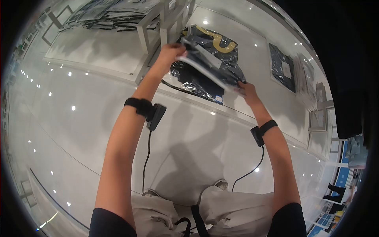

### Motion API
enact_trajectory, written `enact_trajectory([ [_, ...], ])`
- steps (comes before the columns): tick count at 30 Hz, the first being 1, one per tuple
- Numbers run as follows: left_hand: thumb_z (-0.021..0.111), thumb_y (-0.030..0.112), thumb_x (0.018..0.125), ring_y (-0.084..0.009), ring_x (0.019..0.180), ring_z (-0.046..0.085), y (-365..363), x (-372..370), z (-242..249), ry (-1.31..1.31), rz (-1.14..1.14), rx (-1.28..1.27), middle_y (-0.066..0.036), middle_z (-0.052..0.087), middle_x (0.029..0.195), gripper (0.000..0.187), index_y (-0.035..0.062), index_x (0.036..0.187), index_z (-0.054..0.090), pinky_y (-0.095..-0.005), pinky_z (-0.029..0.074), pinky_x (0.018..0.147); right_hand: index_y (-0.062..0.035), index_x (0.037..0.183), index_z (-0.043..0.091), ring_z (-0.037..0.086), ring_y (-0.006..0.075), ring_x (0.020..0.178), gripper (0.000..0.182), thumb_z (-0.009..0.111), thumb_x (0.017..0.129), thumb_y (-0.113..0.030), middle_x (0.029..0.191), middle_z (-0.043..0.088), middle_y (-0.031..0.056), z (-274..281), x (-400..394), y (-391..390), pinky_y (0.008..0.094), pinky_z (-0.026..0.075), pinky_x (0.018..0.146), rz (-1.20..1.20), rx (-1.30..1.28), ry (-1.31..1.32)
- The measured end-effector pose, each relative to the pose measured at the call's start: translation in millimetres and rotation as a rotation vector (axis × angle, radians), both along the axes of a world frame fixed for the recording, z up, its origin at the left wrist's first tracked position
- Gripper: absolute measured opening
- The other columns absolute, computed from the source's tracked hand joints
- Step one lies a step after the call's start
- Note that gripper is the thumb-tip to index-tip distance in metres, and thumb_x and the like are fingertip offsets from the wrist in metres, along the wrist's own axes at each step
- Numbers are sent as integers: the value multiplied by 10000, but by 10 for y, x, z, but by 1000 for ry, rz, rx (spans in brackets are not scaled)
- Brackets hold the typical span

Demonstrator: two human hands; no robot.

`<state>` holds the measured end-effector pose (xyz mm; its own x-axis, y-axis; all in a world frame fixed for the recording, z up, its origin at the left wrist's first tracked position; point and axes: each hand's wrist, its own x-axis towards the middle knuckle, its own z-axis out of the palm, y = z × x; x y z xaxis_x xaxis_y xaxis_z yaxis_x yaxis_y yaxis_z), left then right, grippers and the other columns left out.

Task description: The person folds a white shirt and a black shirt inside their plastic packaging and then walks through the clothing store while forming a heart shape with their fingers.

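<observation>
Stretched between my hands is a bagged garment [215, 73] in clear plastic, tilted and blurred by motion, with a white label [209, 55] on it. The fingers of my left hand [172, 55] are closed on its upper left edge. At its lower right corner my right hand [249, 94] pinches the plastic. Under and behind it lie dark bagged garments [193, 86] on a low white platform; a yellow curved shape [225, 45] shows on the far one. A small blue-and-white sticker [219, 98] is at the near corner.
To the right, another dark bagged garment [282, 69] lies beside a stack of plastic packets [306, 81]. Several bagged garments [114, 15] are piled at upper left, near a pale upright frame [144, 37]. Cables [147, 166] hang from the devices strapped to my forearms.
</observation>
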<state>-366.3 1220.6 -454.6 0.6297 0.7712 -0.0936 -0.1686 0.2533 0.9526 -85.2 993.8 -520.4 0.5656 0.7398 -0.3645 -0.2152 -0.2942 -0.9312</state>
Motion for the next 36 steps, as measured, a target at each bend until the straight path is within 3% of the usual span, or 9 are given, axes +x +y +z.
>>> enact_trajectory([
  [6, 606, 58, 776, -194, 831, 630, 80, -156, -9, -128, 99, -75, -135, 633, 877, 368, -121, 1083, 511, -252, 487, 741, -51, 955, 576, 622, 159, 650, 160, 620, 839, -152, 821, 592, 42, 297, -72, 95, 249, 466, 539, -127, -33, 129],
  [10, 600, 85, 756, -223, 930, 607, 24, -315, -232, 291, -74, 107, -196, 609, 1034, 520, -133, 1193, 418, -274, 454, 818, -35, 940, 559, 593, 136, 637, 121, 582, 861, -123, 816, 576, 49, 81, 11, -51, 216, 460, 508, -255, -91, 53],
  [16, 628, 36, 707, -280, 884, 623, -299, 126, -704, 84, -129, -108, -183, 631, 918, 333, -79, 1013, 561, -364, 492, 744, -7, 998, 533, 626, 162, 640, 137, 520, 874, -64, 825, 600, 64, -18, 408, -773, 198, 464, 477, -332, -143, -31],
  [19, 665, 87, 662, -338, 924, 571, -129, 263, -954, 525, 271, 742, -193, 606, 914, 320, -20, 956, 596, -427, 454, 796, -5, 1000, 537, 633, 168, 632, 138, 510, 873, -52, 817, 609, 66, -59, 645, -1214, 201, 468, 479, -339, -260, -116],
  [22, 734, 273, 647, -357, 962, 527, 37, 9, -1262, 938, 525, 998, -168, 583, 967, 453, 42, 1002, 575, -450, 408, 844, -2, 996, 555, 632, 164, 638, 152, 549, 853, -54, 812, 612, 63, -75, 878, -1568, 220, 480, 496, -238, -351, -124],
  [25, 742, 339, 668, -337, 941, 554, 5, -129, -1215, 1159, 570, 791, -167, 593, 963, 521, 32, 1044, 553, -416, 434, 790, 18, 975, 558, 649, 216, 649, 164, 580, 825, -43, 823, 624, 104, -224, 1020, -1660, 257, 511, 527, -154, -534, -204],
  [31, 744, 400, 681, -254, 717, 625, 178, -386, -1056, 900, -58, 293, -129, 618, 775, 560, -6, 1008, 538, -343, 465, 662, -27, 1075, 525, 592, 176, 821, 283, 607, 804, -29, 957, 581, 67, -206, 833, -1444, 307, 507, 644, -169, -253, 88],
  [35, 676, 229, 756, -255, 728, 628, 58, -401, -912, 557, -164, 6, -117, 616, 762, 374, -6, 1010, 535, -385, 471, 676, -75, 1157, 478, 549, 153, 833, 381, 597, 802, -9, 986, 546, 52, -132, 678, -1269, 282, 464, 588, -121, -219, 93],
  [36, 669, 198, 754, -273, 750, 625, 78, -394, -999, 696, -69, 207, -123, 619, 782, 344, -3, 998, 534, -394, 473, 682, -104, 1173, 468, 546, 149, 779, 413, 592, 796, 9, 966, 551, 55, -140, 633, -1213, 268, 433, 536, -128, -180, 128],
])
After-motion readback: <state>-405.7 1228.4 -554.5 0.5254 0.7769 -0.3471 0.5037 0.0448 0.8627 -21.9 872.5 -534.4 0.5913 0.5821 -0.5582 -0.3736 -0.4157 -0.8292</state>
